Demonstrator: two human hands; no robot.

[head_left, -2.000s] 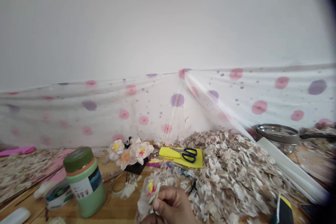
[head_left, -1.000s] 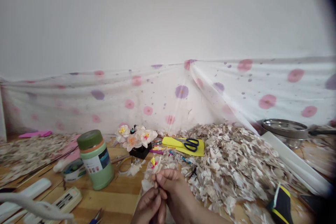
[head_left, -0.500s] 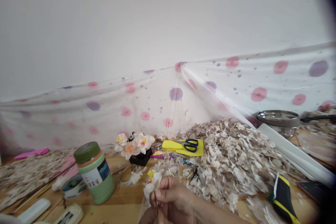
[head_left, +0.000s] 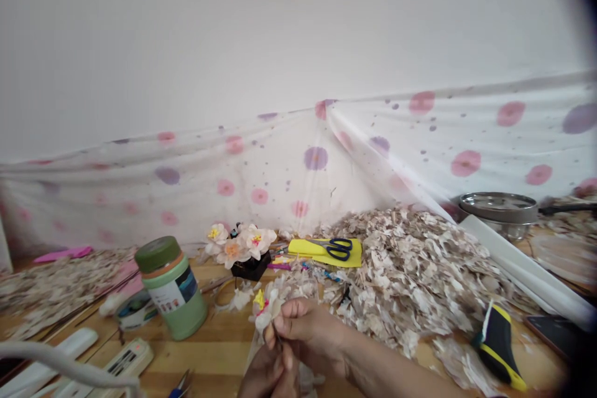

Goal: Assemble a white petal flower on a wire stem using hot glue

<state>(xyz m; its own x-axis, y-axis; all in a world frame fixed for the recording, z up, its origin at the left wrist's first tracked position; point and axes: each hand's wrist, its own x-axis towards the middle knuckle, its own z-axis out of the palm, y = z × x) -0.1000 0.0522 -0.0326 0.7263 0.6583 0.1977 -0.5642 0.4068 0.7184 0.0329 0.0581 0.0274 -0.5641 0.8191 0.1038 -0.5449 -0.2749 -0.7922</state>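
Between my two hands is a small artificial flower (head_left: 267, 310) with pale petals and a yellow and pink centre, on a thin stem. My right hand (head_left: 310, 326) pinches at the base of the petals with thumb and fingers. Just below, my left hand (head_left: 273, 370) has its fingers closed round the stem; its lower part is cut off by the frame. Behind the hands stand finished-looking flowers (head_left: 242, 245) in a black holder (head_left: 252, 267). A large heap of pale petals (head_left: 415, 273) lies to the right of my hands.
A green jar (head_left: 175, 298) and a tape roll (head_left: 135, 310) stand on the left, near a power strip (head_left: 124, 368). Dark-handled scissors (head_left: 339, 249) lie on a yellow sheet (head_left: 301, 247). On the right are a black-and-yellow tool (head_left: 501, 348), a phone (head_left: 555, 336) and steel pans (head_left: 499, 208).
The view has tilted down slightly, so the table sits higher and a cable and blue-handled tool show at lower left. Both hands still hold the flower; more of the left hand shows.
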